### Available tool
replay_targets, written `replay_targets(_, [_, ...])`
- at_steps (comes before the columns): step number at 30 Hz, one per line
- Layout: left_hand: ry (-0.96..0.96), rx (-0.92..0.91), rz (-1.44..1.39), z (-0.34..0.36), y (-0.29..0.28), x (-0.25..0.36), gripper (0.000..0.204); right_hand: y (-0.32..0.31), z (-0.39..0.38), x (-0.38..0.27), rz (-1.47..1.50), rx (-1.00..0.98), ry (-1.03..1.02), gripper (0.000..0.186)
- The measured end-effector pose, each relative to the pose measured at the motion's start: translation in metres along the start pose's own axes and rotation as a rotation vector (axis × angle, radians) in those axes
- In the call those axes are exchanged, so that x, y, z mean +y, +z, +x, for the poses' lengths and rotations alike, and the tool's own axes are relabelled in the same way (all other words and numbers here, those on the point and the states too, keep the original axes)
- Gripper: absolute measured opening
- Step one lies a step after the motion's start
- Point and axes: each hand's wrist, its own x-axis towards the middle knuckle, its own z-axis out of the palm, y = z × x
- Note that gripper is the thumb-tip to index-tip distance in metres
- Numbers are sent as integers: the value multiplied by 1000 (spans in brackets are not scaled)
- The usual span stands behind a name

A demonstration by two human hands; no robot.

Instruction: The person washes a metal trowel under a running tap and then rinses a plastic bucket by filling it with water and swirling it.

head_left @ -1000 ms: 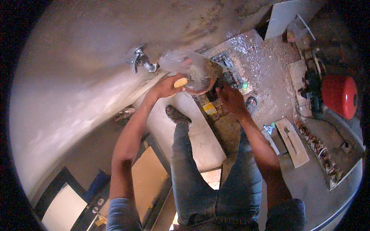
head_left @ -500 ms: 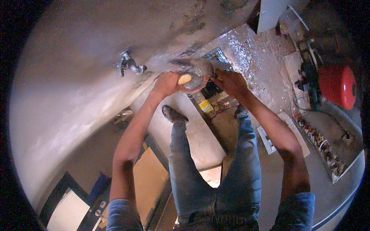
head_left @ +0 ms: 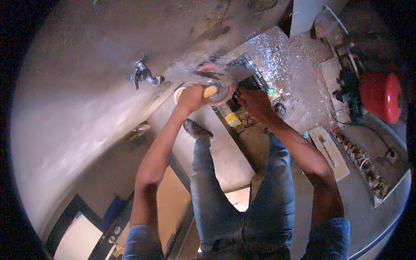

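My left hand (head_left: 191, 99) is closed around a pale yellow, rounded handle (head_left: 210, 91). Beside it is a blurred round grey thing (head_left: 224, 90) with a reddish rim, its exact kind hard to make out. Clear water streams across it from a metal tap (head_left: 145, 75) on the wall. My right hand (head_left: 255, 103) has its fingers curled at the right side of the round thing; what they grip is hidden. Just beyond the hands lies a dark grate (head_left: 256, 74) in the wet floor.
A pale slab (head_left: 229, 162) lies below my left hand, with my shoe (head_left: 197, 128) on it. A yellow packet (head_left: 232, 119) is near the hands. At right are a flat board (head_left: 328, 151), a red rounded container (head_left: 381, 97) and a rubble strip (head_left: 359, 160).
Both arms have shifted slightly, and the round thing has turned so more of its reddish rim shows. More of the grate is visible, and a pale round edge shows beside my left hand.
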Motion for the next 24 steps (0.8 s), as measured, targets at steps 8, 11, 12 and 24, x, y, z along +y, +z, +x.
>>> replay_targets(8, [9, 86, 181, 1, 19, -11, 33, -6, 9, -12, 15, 84, -77, 25])
replay_targets(11, [-30, 38, 153, -2, 33, -7, 33, 13, 5, 5, -87, 35, -44, 25])
replay_targets(12, [-60, 28, 153, 3, 28, -9, 33, 10, 16, 7, -149, -33, -8, 25])
replay_targets(24, [-62, -126, -262, 10, 5, -27, 43, -11, 18, -3, -60, 1, -135, 24])
